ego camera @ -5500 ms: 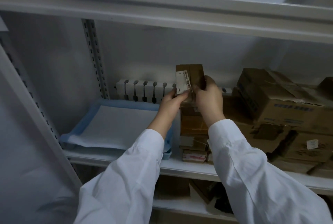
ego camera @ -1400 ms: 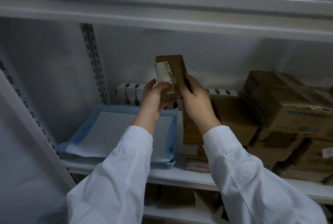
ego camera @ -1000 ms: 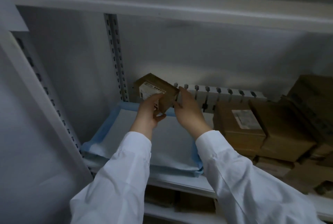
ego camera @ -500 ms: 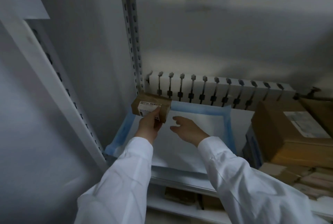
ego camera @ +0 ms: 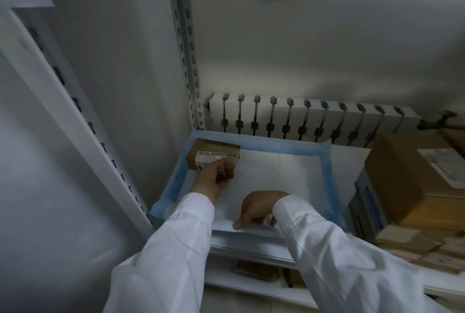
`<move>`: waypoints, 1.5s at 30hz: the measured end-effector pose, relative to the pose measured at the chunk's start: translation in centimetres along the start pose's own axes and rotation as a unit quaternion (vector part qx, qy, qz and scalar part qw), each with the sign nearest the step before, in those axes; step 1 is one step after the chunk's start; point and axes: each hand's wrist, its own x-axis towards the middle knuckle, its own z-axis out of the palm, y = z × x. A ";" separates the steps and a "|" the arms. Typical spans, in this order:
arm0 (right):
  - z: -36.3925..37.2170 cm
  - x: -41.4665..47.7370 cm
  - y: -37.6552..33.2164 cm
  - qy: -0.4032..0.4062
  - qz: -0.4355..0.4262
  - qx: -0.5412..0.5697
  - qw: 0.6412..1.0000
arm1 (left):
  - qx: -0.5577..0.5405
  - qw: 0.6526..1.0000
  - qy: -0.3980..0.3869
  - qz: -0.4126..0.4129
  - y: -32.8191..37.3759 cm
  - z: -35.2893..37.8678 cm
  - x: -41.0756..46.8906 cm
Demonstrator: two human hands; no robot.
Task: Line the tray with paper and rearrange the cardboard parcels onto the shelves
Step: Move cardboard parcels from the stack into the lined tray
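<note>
The blue tray sat at the left end of the shelf, its left rim close to the slotted upright and its far rim just before the ribbed white radiator. To the right, a large cardboard box stood near the tray's right rim. White paper lined the tray, and most of it lay bare.

Our left hand gripped the small cardboard parcel at the tray's far left corner, fingers curled round its labelled near face. We could not tell whether it rested on the paper.

Our right hand bent down over the paper's near edge, fingertips touching it. We could not tell whether they pinched or only pressed.
</note>
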 end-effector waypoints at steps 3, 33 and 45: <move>0.2 0.2 0.1 0.006 -0.011 -0.046 0.999 | 0.016 1.000 0.003 -0.010 -0.5 -0.1 0.3; 1.1 0.0 1.0 0.003 -0.022 -0.044 0.999 | 0.234 0.971 0.058 0.003 -1.8 0.8 4.4; -2.1 -5.7 1.6 0.372 -0.080 0.053 0.923 | 0.288 0.951 0.103 0.040 -2.9 3.0 1.5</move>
